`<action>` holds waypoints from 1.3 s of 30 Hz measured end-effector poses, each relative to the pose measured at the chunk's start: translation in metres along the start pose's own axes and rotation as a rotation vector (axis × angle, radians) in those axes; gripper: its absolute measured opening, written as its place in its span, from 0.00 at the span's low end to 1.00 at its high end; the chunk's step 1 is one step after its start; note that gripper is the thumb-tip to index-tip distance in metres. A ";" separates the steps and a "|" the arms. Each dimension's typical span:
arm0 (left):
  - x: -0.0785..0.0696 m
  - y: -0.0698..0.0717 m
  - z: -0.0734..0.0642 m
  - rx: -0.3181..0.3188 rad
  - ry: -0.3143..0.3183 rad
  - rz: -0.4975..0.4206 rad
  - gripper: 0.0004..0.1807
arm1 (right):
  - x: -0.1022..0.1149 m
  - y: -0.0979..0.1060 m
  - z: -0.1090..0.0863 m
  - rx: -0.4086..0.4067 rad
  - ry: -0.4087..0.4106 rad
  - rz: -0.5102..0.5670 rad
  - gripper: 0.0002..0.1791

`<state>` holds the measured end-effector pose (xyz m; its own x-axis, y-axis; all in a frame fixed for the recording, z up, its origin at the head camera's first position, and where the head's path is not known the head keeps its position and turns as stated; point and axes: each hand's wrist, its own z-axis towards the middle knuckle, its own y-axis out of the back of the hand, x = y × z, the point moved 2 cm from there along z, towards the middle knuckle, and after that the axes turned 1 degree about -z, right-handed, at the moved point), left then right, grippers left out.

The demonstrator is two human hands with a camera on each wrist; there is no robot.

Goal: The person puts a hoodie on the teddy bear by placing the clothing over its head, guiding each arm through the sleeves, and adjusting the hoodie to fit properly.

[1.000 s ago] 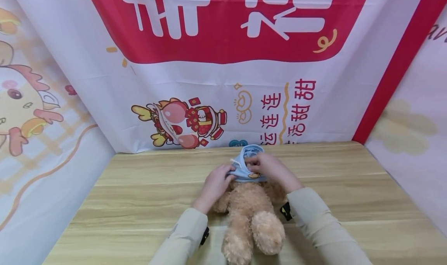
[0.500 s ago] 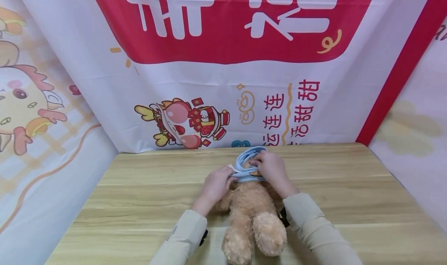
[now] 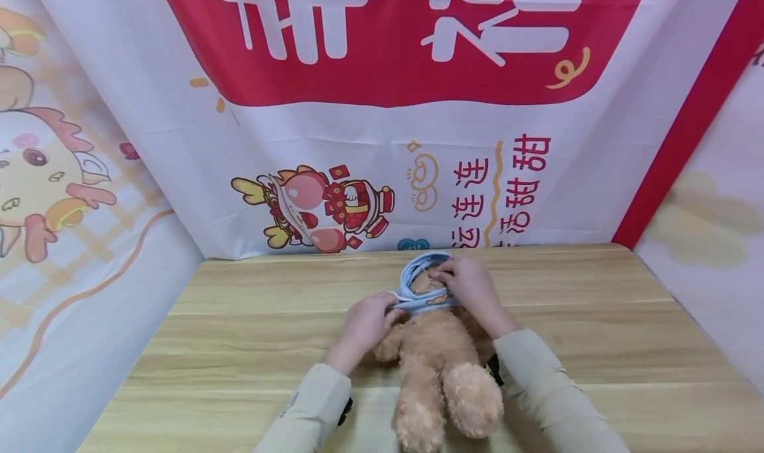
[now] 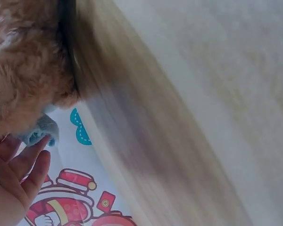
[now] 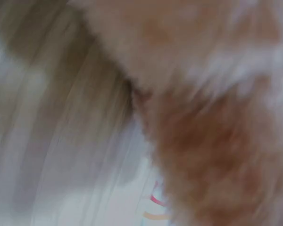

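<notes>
A tan plush teddy bear (image 3: 436,340) lies on the table with its feet toward me. Round its head sits a small light blue top (image 3: 408,284) with a yellow-brown print, bunched into a ring with tan fur showing through the opening. My left hand (image 3: 370,317) pinches the top's left edge; in the left wrist view its fingers (image 4: 33,167) are at the blue cloth (image 4: 45,129), beside the bear's fur (image 4: 28,70). My right hand (image 3: 471,284) grips the right side of the ring. Blurred fur (image 5: 212,141) fills much of the right wrist view, with that hand out of sight.
The wooden table (image 3: 256,333) extends to both sides of the bear. A white and red printed curtain (image 3: 334,128) hangs along the table's back edge, close behind the bear's head. Printed cloth walls (image 3: 65,254) stand at left and right.
The top's opening has spread wider and more of the bear's head shows through it. The right hand has shifted from inside the opening to its right rim. The bear has moved slightly right.
</notes>
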<state>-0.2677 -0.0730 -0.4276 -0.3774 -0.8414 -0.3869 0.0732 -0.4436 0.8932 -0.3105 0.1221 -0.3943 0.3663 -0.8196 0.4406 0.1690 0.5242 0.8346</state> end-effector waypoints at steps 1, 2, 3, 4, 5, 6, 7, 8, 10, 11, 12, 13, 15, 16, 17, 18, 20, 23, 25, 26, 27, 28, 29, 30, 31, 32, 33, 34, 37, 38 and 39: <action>0.000 0.000 0.000 0.006 0.029 -0.014 0.12 | 0.001 0.001 -0.002 -0.001 0.019 0.032 0.09; 0.000 0.000 0.001 0.010 0.056 -0.026 0.14 | 0.001 0.002 -0.004 -0.005 0.021 0.068 0.09; 0.000 0.001 0.001 0.012 0.085 -0.045 0.17 | 0.002 0.004 -0.008 -0.014 0.009 0.108 0.10; 0.000 0.002 0.002 0.011 0.114 -0.061 0.20 | 0.001 0.006 -0.012 -0.035 -0.021 0.144 0.10; 0.000 0.002 0.003 0.005 0.140 -0.073 0.24 | 0.000 0.008 -0.017 -0.060 -0.058 0.182 0.11; -0.001 0.003 0.004 -0.010 0.163 -0.075 0.26 | -0.002 0.011 -0.023 -0.088 -0.097 0.207 0.12; -0.002 0.004 0.005 -0.034 0.176 -0.065 0.26 | -0.005 0.013 -0.028 -0.110 -0.145 0.219 0.12; -0.003 0.005 0.007 -0.066 0.179 -0.054 0.26 | -0.007 0.015 -0.034 -0.118 -0.203 0.229 0.12; -0.006 0.008 0.010 -0.130 0.173 -0.028 0.23 | -0.013 0.018 -0.044 -0.100 -0.287 0.237 0.12; -0.008 0.009 0.012 -0.171 0.157 -0.018 0.20 | -0.015 0.018 -0.048 -0.067 -0.322 0.240 0.12; -0.010 0.010 0.014 -0.211 0.132 -0.008 0.17 | -0.017 0.018 -0.052 -0.024 -0.349 0.238 0.13; -0.014 0.011 0.015 -0.243 0.104 -0.011 0.13 | -0.018 0.018 -0.055 0.019 -0.372 0.234 0.14; -0.020 0.013 0.018 -0.287 0.038 -0.047 0.09 | -0.019 0.016 -0.060 0.086 -0.380 0.235 0.15; -0.024 0.013 0.019 -0.305 0.003 -0.069 0.08 | -0.018 0.014 -0.062 0.107 -0.379 0.233 0.16; -0.028 0.013 0.021 -0.313 -0.026 -0.099 0.07 | -0.017 0.012 -0.063 0.117 -0.367 0.240 0.16; -0.031 0.013 0.023 -0.315 -0.051 -0.126 0.07 | -0.016 0.011 -0.063 0.116 -0.353 0.248 0.16; -0.036 0.011 0.027 -0.310 -0.084 -0.172 0.07 | -0.014 0.007 -0.063 0.094 -0.335 0.267 0.15; -0.039 0.008 0.033 -0.270 -0.091 -0.203 0.09 | -0.013 0.003 -0.063 0.064 -0.339 0.309 0.14; -0.040 0.005 0.037 -0.223 -0.072 -0.210 0.10 | -0.013 0.001 -0.063 0.058 -0.349 0.342 0.15; -0.040 0.004 0.038 -0.197 -0.059 -0.214 0.11 | -0.013 0.000 -0.063 0.060 -0.355 0.363 0.16; -0.040 0.003 0.040 -0.167 -0.037 -0.222 0.13 | -0.013 -0.001 -0.063 0.065 -0.358 0.387 0.17; -0.039 0.002 0.041 -0.143 -0.020 -0.224 0.13 | -0.014 -0.002 -0.063 0.069 -0.362 0.405 0.18; -0.039 0.000 0.042 -0.121 -0.004 -0.223 0.13 | -0.015 -0.003 -0.064 0.070 -0.357 0.422 0.18; -0.038 0.000 0.043 -0.103 0.012 -0.234 0.13 | -0.016 -0.003 -0.064 0.070 -0.351 0.435 0.19; -0.037 -0.001 0.045 -0.099 0.022 -0.236 0.12 | -0.016 -0.003 -0.064 0.070 -0.340 0.449 0.19; -0.036 -0.002 0.045 -0.101 0.028 -0.232 0.12 | -0.017 -0.003 -0.065 0.071 -0.331 0.464 0.20; -0.036 -0.002 0.045 -0.106 0.030 -0.226 0.11 | -0.018 -0.004 -0.065 0.070 -0.315 0.474 0.21; -0.036 -0.002 0.045 -0.116 0.025 -0.214 0.10 | -0.019 -0.004 -0.065 0.070 -0.303 0.486 0.22; -0.036 -0.003 0.045 -0.159 0.005 -0.180 0.09 | -0.023 -0.005 -0.064 0.085 -0.253 0.526 0.25; -0.036 -0.004 0.045 -0.171 -0.003 -0.166 0.09 | -0.025 -0.005 -0.063 0.095 -0.237 0.530 0.25; -0.037 -0.005 0.044 -0.181 -0.012 -0.153 0.09 | -0.027 -0.006 -0.062 0.107 -0.224 0.522 0.26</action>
<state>-0.2952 -0.0265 -0.4074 -0.4080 -0.7567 -0.5109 0.1781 -0.6148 0.7683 -0.2651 0.1557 -0.4315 0.1720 -0.4940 0.8523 -0.0795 0.8554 0.5118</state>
